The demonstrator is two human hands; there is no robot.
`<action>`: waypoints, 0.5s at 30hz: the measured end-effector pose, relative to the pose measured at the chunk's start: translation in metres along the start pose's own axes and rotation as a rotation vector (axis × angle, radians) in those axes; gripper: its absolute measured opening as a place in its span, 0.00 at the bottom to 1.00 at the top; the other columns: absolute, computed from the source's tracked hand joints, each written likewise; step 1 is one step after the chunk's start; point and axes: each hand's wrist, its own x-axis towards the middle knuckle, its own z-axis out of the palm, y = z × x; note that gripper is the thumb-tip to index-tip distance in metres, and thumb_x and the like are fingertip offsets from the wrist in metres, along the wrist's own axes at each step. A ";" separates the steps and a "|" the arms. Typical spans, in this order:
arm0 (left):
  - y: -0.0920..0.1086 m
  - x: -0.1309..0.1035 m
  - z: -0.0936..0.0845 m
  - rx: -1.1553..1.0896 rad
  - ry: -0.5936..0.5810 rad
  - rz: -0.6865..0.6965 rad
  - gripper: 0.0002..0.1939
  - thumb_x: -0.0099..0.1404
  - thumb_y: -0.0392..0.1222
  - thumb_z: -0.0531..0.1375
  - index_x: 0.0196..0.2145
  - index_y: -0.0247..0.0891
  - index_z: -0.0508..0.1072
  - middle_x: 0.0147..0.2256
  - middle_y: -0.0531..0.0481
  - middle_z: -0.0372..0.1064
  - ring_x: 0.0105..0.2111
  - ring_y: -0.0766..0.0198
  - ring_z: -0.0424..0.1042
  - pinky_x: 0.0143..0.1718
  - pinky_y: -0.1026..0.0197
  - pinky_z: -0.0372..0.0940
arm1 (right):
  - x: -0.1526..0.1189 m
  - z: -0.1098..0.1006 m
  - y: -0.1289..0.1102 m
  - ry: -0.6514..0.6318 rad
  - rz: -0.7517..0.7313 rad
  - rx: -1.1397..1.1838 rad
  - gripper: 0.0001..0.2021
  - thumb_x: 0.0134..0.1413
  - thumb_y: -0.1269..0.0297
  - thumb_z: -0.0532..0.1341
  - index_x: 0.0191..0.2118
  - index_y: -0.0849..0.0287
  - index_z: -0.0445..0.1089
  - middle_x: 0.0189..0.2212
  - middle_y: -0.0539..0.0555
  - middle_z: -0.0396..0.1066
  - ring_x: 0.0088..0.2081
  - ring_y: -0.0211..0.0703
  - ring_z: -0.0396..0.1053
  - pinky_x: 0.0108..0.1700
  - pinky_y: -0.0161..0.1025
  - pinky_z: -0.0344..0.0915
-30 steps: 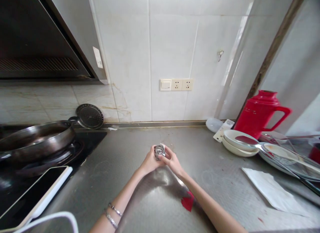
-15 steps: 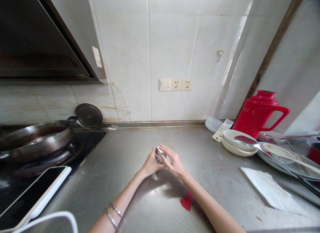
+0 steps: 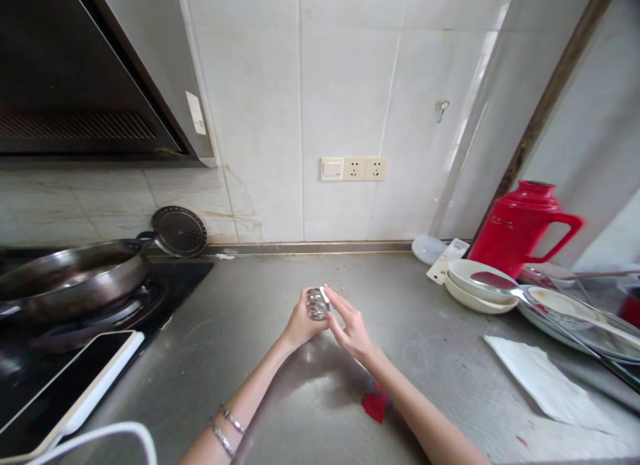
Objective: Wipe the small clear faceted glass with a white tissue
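Observation:
My left hand point(image 3: 303, 326) is closed around a small, shiny, ridged glass jar point(image 3: 317, 305), held above the middle of the steel counter point(image 3: 260, 298). The jar lies tipped over, its white lid end point(image 3: 324, 293) facing right. At that end, the bent fingers and thumb of my right hand point(image 3: 351, 328) grip the lid. My fingers and palm hide part of the jar. Whatever is inside it is too small to make out. A red scrap point(image 3: 375, 405) rests on the counter near my right forearm.
On the left, a steel pan point(image 3: 90, 275) sits on the black stove, with a phone point(image 3: 70, 388) in front. At right are stacked white bowls point(image 3: 465, 297), a red thermos jug point(image 3: 517, 228), a plate with utensils point(image 3: 560, 325), a power strip point(image 3: 447, 262) and a paper napkin point(image 3: 545, 385).
The jar has turned in my hands, so its lid end now points right and more of its ridged side shows. My right hand has shifted slightly right with the lid end.

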 end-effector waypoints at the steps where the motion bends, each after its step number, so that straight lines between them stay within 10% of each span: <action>1: 0.001 -0.001 0.000 0.003 -0.013 0.003 0.35 0.46 0.39 0.70 0.49 0.36 0.59 0.40 0.46 0.72 0.37 0.61 0.73 0.38 0.61 0.66 | 0.001 -0.001 0.000 -0.002 0.000 -0.002 0.22 0.63 0.61 0.52 0.62 0.54 0.59 0.60 0.58 0.61 0.60 0.51 0.60 0.60 0.51 0.61; 9: 0.002 -0.007 0.004 0.067 -0.081 0.070 0.37 0.46 0.39 0.71 0.50 0.38 0.58 0.44 0.44 0.70 0.43 0.57 0.72 0.43 0.58 0.66 | 0.010 -0.005 0.003 0.048 0.174 -0.007 0.18 0.65 0.58 0.50 0.52 0.55 0.71 0.49 0.58 0.73 0.51 0.52 0.71 0.52 0.51 0.69; 15: 0.002 -0.005 0.002 0.157 -0.066 0.101 0.36 0.45 0.38 0.69 0.51 0.38 0.60 0.45 0.43 0.70 0.42 0.58 0.71 0.44 0.58 0.65 | 0.011 -0.012 -0.006 -0.079 -0.168 -0.181 0.19 0.62 0.65 0.52 0.57 0.59 0.66 0.54 0.62 0.69 0.56 0.52 0.66 0.56 0.52 0.66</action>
